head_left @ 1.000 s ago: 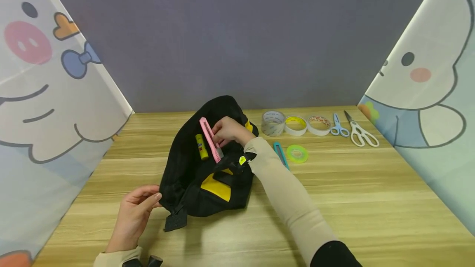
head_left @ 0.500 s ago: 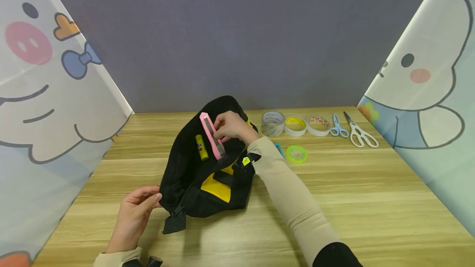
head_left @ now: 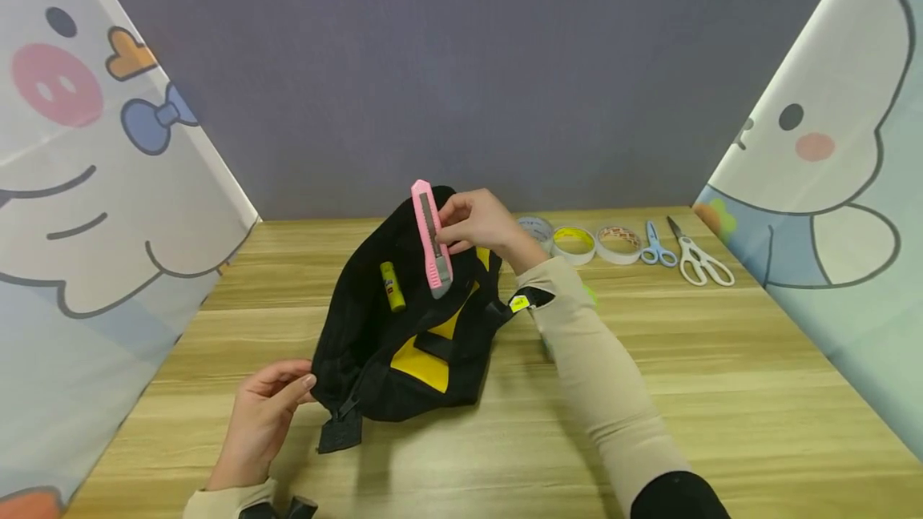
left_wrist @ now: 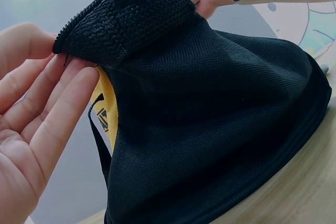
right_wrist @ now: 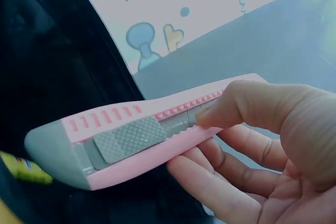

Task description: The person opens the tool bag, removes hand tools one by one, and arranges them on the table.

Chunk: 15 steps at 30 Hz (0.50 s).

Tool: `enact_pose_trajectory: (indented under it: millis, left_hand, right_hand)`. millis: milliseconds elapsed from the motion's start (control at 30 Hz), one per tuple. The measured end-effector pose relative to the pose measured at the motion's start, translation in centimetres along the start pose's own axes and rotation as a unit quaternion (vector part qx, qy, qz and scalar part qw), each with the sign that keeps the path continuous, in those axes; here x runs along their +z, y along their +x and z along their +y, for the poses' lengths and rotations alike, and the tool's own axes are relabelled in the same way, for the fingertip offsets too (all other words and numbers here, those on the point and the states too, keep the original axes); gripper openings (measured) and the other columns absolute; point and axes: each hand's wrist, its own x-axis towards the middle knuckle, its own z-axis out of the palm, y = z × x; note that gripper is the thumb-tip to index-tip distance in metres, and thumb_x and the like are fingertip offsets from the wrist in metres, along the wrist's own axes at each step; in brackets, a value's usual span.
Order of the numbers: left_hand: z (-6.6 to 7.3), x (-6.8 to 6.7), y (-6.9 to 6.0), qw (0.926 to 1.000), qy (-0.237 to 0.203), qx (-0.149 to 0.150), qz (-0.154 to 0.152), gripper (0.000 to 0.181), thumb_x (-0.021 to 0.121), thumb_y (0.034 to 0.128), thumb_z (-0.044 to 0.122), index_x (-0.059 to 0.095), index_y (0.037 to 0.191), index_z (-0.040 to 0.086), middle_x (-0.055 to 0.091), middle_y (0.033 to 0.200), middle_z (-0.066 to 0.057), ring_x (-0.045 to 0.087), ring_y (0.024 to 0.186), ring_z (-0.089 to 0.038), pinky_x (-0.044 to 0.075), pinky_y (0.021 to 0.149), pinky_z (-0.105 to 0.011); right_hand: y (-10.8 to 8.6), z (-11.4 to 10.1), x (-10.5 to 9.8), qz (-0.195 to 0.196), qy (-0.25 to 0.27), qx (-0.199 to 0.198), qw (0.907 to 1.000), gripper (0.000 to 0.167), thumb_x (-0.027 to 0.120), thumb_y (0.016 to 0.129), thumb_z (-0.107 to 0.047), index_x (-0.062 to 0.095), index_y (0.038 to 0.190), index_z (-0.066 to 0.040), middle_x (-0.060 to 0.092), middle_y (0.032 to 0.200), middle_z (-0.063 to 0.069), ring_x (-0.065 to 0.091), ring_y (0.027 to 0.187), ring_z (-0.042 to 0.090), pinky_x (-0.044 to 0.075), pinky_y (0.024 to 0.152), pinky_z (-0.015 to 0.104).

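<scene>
A black and yellow zip bag (head_left: 346,343) stands with its mouth spread on the wooden table. At its near left corner my left hand (head_left: 263,415) pinches the zipper edge between thumb and fingers, which the left wrist view shows close up beside the black fabric (left_wrist: 210,114). Over the bag's mouth, my right hand (head_left: 483,223) holds a pink utility knife (head_left: 431,239) with a grey slider and grey end cap. In the right wrist view, the thumb presses on the knife (right_wrist: 131,135) with fingers beneath it. A yellow tube-like stick (head_left: 392,287) lies inside the bag.
Right of the bag, a row holds a clear tape roll (head_left: 535,228), two white-sided rolls (head_left: 574,245) (head_left: 618,245), blue scissors (head_left: 657,247) and white-handled scissors (head_left: 701,259). My right forearm mostly hides a green tape disc (head_left: 591,292) and a turquoise cutter. A grey partition (head_left: 461,78) stands behind.
My right hand has lifted the pink utility knife up and to the right, from inside the bag to above its mouth. My left hand stays at the bag's corner.
</scene>
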Motion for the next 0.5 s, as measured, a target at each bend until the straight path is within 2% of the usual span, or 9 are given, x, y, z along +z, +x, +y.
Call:
enact_pose_trajectory:
  millis: [200, 500]
  left_hand:
    - [-0.2, 0.1, 0.0, 1.0000, 0.004, 0.004, -0.002, 0.043, 0.042, 0.0890, -0.031, 0.071, 0.110, -0.007, 0.073, 0.098, -0.009, 0.069, 0.083, -0.015, 0.060, 0.069, -0.026]
    - [-0.3, 0.2, -0.1, 0.9999, 0.006, 0.005, -0.010, 0.044, 0.041, 0.0897, -0.030, 0.071, 0.111, -0.005, 0.073, 0.099, -0.008, 0.069, 0.084, -0.014, 0.060, 0.070, -0.025]
  right_hand:
    - [-1.5, 1.1, -3.0, 0.021, 0.000, 0.000, 0.9998, 0.014, 0.074, 0.082, 0.007, 0.066, 0.093, 0.009, 0.069, 0.082, 0.011, 0.068, 0.070, 0.019, 0.062, 0.065, 0.037]
    - [-3.5, 3.1, -6.9, 0.028, -0.025, 0.016, 0.9991, 0.017, 0.072, 0.083, 0.009, 0.064, 0.096, 0.015, 0.069, 0.079, 0.007, 0.067, 0.067, 0.016, 0.062, 0.063, 0.035]
